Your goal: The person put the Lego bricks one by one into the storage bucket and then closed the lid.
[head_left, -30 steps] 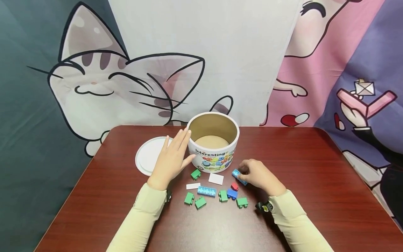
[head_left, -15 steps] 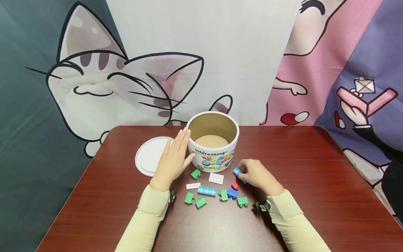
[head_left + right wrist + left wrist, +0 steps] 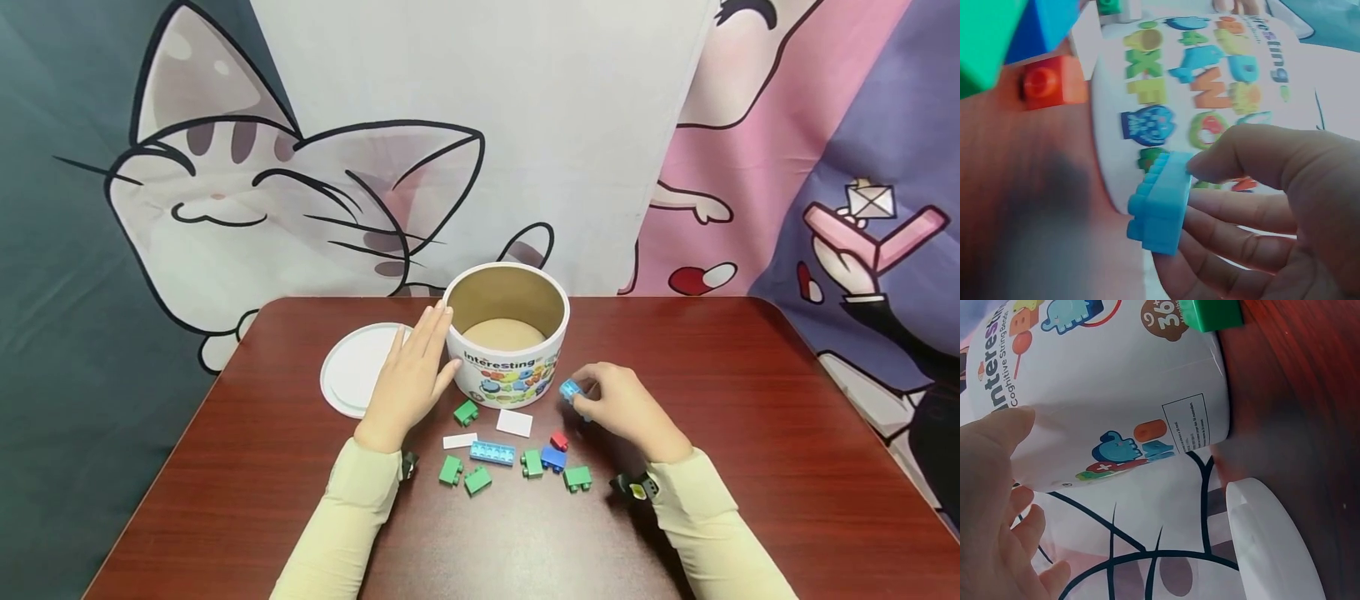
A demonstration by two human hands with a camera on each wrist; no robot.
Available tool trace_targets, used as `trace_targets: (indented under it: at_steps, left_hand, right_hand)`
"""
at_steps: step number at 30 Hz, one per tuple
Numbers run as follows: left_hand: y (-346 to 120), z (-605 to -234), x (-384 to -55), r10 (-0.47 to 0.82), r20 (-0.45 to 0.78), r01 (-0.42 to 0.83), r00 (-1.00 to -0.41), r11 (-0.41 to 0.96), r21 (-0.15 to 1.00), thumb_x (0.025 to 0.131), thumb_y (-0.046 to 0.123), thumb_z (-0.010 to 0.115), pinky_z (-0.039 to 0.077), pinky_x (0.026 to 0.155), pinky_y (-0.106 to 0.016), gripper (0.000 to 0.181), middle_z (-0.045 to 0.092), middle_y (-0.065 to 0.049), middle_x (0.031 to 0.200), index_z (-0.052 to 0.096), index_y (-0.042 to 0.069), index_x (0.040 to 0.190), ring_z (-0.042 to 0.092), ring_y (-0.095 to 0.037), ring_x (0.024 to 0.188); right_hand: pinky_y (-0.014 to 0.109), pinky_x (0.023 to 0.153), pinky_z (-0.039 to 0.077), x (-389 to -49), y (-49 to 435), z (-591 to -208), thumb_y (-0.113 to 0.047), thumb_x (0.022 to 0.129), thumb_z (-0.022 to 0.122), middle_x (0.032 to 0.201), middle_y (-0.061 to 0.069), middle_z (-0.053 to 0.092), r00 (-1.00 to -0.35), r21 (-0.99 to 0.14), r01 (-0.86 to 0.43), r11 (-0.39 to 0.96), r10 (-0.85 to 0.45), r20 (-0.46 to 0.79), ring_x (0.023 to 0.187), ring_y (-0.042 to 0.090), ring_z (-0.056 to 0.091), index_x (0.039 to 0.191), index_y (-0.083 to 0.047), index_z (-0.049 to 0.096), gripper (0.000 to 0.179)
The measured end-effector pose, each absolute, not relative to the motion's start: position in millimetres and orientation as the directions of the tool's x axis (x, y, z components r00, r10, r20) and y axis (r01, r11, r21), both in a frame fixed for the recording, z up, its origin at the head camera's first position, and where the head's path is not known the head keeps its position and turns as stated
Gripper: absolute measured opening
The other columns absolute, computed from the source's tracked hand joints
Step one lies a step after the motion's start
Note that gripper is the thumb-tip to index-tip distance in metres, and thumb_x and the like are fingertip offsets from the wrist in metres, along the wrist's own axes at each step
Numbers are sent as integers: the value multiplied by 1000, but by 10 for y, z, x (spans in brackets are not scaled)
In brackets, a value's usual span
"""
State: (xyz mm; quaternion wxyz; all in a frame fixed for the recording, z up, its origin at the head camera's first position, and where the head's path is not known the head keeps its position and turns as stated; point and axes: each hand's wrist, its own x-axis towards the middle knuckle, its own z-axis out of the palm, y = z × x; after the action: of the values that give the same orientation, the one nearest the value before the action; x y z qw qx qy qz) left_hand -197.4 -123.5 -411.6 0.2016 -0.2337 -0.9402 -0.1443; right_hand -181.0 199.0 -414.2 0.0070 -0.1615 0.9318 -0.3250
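Observation:
With fairly straight fingers my left hand [image 3: 407,379] touches the left side of a round white tub [image 3: 506,375], its thumb against the printed wall. The tub stands uncovered, its tan floor visible. My right hand [image 3: 618,408] pinches a light blue toy brick [image 3: 1163,203] between thumb and fingers, just right of the tub and off the table in the right wrist view. A second light blue brick [image 3: 492,452] lies in front of the tub. Around it are several green bricks [image 3: 477,481], a dark blue brick [image 3: 553,459] and a small red brick [image 3: 1054,82].
A white lid [image 3: 351,375] lies on the table left of the tub, partly behind my left hand. Two white flat pieces [image 3: 514,423] lie before the tub. A cartoon-printed cloth [image 3: 585,150] hangs behind the brown table [image 3: 750,400].
My right hand has lifted the light blue brick from the table and moved it slightly up and away from me. The left hand has stayed at the tub's side.

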Motion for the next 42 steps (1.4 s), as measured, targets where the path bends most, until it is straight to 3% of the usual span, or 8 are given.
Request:
trace_targets:
  at_steps: [8,18,28,36,42]
  left_hand:
    - [-1249,-4144,-1992,380,454,501,-806,846,182,102,26,62,20,121,-57,73,23,-7,168,24,9,162,23,-23,153]
    - [-1237,-4173,-2027,390,440,503,-809,847,174,102,26,61,16,123,-52,75,18,-7,169,19,9,163,18,-21,155]
    - [-1267,-4130,-2014,400,428,504,-810,849,161,104,29,59,15,123,-53,74,20,-6,169,20,10,163,18,-21,155]
    - [-1280,-4108,-2009,409,413,510,-814,843,170,105,32,54,15,123,-53,71,20,-6,169,19,10,163,17,-20,155]
    - [-1291,-4103,-2008,414,379,506,-828,843,183,107,33,52,13,124,-51,70,19,-6,169,18,8,163,16,-20,155]
  right_hand:
    - [33,70,56,-1734,1997,-3841,-10,87,75,89,2,67,-930,-618,-367,696,-273,244,77,16,61,103,-5,75,16]
    - [15,68,51,-1779,2026,-3452,-3,87,71,85,-3,68,-846,-607,-486,629,-167,506,71,7,61,107,-11,77,22]
    - [14,70,51,-2021,1821,-3254,-8,92,70,92,7,73,-847,-654,-488,578,-135,514,76,15,66,114,-5,76,23]
    - [43,79,59,-2242,1600,-3164,-12,92,69,98,12,72,-874,-661,-462,591,-178,452,84,24,68,117,-2,74,27]
    - [40,77,56,-2414,1402,-3169,-13,92,69,96,11,74,-891,-640,-450,623,-265,368,82,23,70,113,0,74,25]
